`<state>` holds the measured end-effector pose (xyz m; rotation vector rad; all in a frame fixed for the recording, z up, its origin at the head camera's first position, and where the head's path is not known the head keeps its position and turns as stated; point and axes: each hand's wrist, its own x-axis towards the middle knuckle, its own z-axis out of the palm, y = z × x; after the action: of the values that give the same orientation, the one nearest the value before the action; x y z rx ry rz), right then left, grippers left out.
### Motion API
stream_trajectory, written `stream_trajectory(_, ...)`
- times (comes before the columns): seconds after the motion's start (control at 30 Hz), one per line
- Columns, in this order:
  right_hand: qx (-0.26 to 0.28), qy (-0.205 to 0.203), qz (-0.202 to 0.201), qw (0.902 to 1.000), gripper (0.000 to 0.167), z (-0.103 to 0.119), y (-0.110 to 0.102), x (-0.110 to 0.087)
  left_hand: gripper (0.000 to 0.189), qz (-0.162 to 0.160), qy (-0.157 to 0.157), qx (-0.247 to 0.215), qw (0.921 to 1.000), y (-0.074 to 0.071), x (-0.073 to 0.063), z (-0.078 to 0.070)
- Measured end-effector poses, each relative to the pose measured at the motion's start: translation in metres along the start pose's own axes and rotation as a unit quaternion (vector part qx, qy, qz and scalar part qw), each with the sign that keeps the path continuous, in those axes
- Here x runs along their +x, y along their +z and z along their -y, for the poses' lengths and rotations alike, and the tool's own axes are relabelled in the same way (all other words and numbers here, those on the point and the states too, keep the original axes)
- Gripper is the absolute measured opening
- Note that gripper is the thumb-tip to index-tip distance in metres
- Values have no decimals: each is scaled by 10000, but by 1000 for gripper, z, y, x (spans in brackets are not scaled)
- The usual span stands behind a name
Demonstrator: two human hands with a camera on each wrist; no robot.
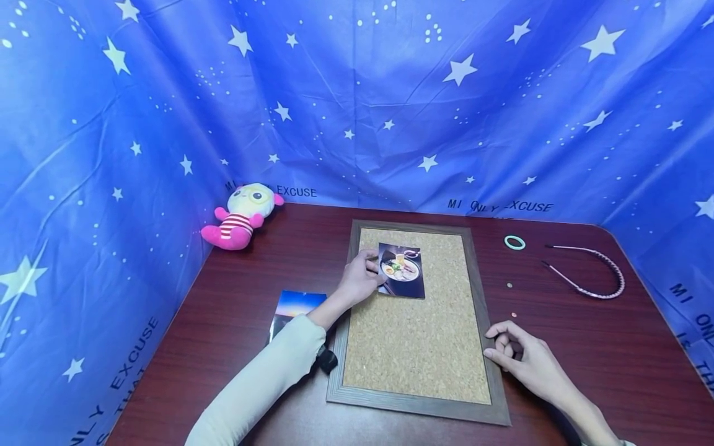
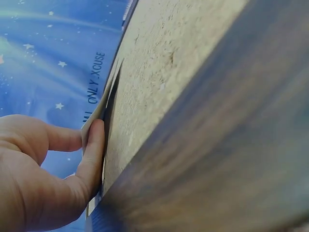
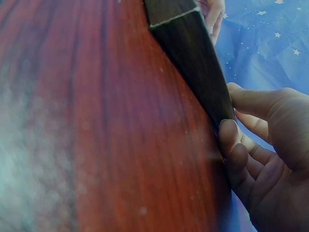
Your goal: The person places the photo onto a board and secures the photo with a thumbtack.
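My left hand [image 1: 359,280] pinches the left edge of a photo [image 1: 409,286] that shows a bowl of noodles. The photo lies over the upper part of a cork board [image 1: 415,347] with a grey-brown wooden frame. In the left wrist view the photo [image 2: 99,104] bends up at the fingers, its far end close to the cork. My right hand [image 1: 530,362] grips the board's right rim low down. The right wrist view has its thumb on the wooden frame [image 3: 200,60] and curled fingers against the side, near the tabletop.
A sunset photo [image 1: 301,303] lies left of the board, partly behind the left sleeve. A pink plush toy [image 1: 240,217] sits at the back left. To the right are a mint ring [image 1: 514,242], a headband [image 1: 619,275] and two tiny round pieces. Blue star-printed curtains surround the table.
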<state>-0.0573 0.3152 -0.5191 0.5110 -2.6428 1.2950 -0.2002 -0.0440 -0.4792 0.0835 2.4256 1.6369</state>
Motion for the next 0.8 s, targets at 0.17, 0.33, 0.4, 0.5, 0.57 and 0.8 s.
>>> stream_trajectory(0.17,1,-26,2,10000,44,0,0,0,61,14,1,212,9998,3,3,-3)
stream_trajectory(0.33,-1,-29,-23,10000,44,-1,0,0,60,59,46,497,9987,5,7,-7)
stream_trajectory(0.4,-3,-38,-28,10000,44,-1,0,0,60,91,44,501,9987,7,8,-8)
stream_trajectory(0.5,-4,-54,-23,10000,44,-1,0,0,61,134,16,437,9990,8,10,-7)
stream_trajectory(0.57,-7,-50,-21,10000,44,0,1,0,61,154,25,425,9990,9,11,-8)
stream_trajectory(0.8,5,-5,-53,10000,44,0,1,0,64,281,145,473,9984,7,10,-9)
